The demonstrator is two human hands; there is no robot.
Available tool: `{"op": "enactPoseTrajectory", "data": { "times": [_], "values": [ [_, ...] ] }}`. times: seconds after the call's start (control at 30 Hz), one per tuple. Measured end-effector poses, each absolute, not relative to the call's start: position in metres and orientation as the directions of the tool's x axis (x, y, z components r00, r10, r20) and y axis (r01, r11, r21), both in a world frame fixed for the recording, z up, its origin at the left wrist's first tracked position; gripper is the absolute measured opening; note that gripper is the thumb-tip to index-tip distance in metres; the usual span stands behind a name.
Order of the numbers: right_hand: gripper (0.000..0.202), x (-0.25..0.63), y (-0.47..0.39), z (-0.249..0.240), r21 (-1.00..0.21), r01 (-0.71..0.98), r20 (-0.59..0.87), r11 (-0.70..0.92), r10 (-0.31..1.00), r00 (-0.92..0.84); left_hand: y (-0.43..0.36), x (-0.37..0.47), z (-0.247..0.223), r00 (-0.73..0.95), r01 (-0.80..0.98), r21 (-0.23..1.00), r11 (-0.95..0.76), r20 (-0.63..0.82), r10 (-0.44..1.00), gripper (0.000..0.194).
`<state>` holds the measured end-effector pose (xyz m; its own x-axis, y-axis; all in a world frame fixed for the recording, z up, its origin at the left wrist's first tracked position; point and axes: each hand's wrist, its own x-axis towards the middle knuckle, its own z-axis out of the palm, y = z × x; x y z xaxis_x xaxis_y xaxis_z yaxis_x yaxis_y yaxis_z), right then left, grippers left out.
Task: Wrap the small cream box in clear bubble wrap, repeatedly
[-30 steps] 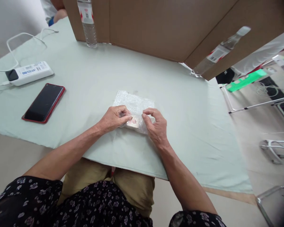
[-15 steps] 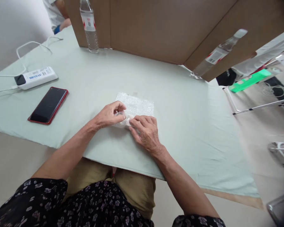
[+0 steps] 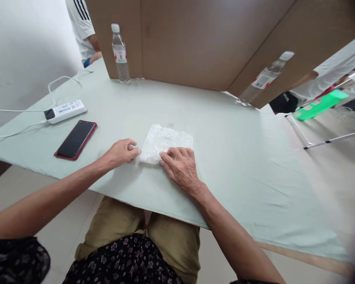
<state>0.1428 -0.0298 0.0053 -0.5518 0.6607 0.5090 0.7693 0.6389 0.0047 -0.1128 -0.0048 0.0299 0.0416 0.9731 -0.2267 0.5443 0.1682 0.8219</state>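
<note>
A clear sheet of bubble wrap (image 3: 167, 138) lies flattened on the table in front of me. My right hand (image 3: 182, 167) rests on its near right part, fingers bent and thumb by the near edge, gripping it there. Whether anything lies under those fingers is hidden. At the sheet's left corner is my left hand (image 3: 122, 153), its fingers loosely bent and thumb apart from them. The thumb tip is at or just touching the wrap's edge, and nothing shows in that hand.
To the left lie a red-cased phone (image 3: 76, 140) and a white power strip (image 3: 65, 111) with cables. Water bottles (image 3: 121, 59) (image 3: 264, 79) stand against a brown cardboard screen (image 3: 186, 43) at the back. People in white sit beyond it.
My left hand has let go of the wrap and moved left to its corner. The wrap's near left part, bunched between the hands before, now lies spread. My right hand stays on it.
</note>
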Motion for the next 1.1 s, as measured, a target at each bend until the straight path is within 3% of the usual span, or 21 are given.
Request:
{"op": "enactPoseTrajectory", "data": {
  "times": [0.07, 0.17, 0.3, 0.63, 0.93, 1.1],
  "values": [
    [0.017, 0.142, -0.030, 0.006, 0.016, 0.768, 0.512, 0.640, 0.654, -0.557, -0.008, -0.114, 0.037, 0.091, 0.461, 0.834, 0.303, -0.384, 0.919, 0.030],
    [0.017, 0.142, -0.030, 0.006, 0.031, 0.769, 0.513, 0.638, 0.650, -0.561, -0.007, -0.104, 0.048, 0.066, 0.442, 0.757, 0.482, -0.563, 0.824, 0.032],
    [0.017, 0.141, -0.030, 0.007, 0.025, 0.773, 0.495, 0.633, 0.664, -0.560, -0.001, -0.079, 0.056, -0.043, 0.410, 0.695, 0.590, -0.632, 0.774, 0.032],
    [0.017, 0.141, -0.030, 0.006, 0.035, 0.774, 0.493, 0.632, 0.663, -0.563, 0.009, -0.047, 0.049, -0.037, 0.393, 0.730, 0.559, -0.595, 0.803, 0.021],
    [0.023, 0.141, -0.032, 0.008, 0.001, 0.771, 0.499, 0.637, 0.668, -0.552, 0.009, -0.036, 0.049, 0.089, 0.182, 0.824, 0.537, -0.557, 0.825, 0.009],
    [0.018, 0.142, -0.033, 0.010, -0.021, 0.762, 0.485, 0.647, 0.673, -0.558, 0.006, -0.034, 0.052, 0.106, 0.170, 0.854, 0.491, -0.512, 0.853, 0.013]
  ]
}}
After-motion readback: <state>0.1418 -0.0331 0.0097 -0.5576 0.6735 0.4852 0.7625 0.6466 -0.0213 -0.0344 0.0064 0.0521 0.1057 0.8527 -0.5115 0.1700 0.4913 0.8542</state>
